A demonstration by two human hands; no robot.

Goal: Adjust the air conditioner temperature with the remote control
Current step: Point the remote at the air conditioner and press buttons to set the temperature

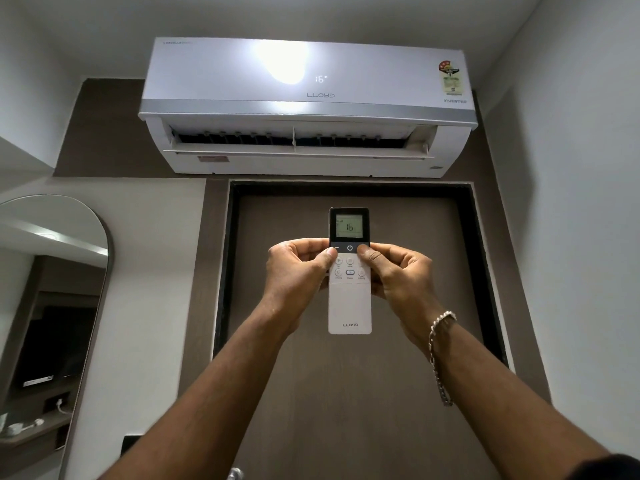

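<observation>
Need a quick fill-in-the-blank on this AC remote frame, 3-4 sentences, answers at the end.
1. The remote control screen reads ____.
2. The air conditioner is mounted above a brown ____.
3. The chain bracelet is on the ____ wrist.
4. The brand printed at the bottom of the remote, held by the left hand and right hand, is ____.

Missing words: 16; door; right; LLOYD
</observation>
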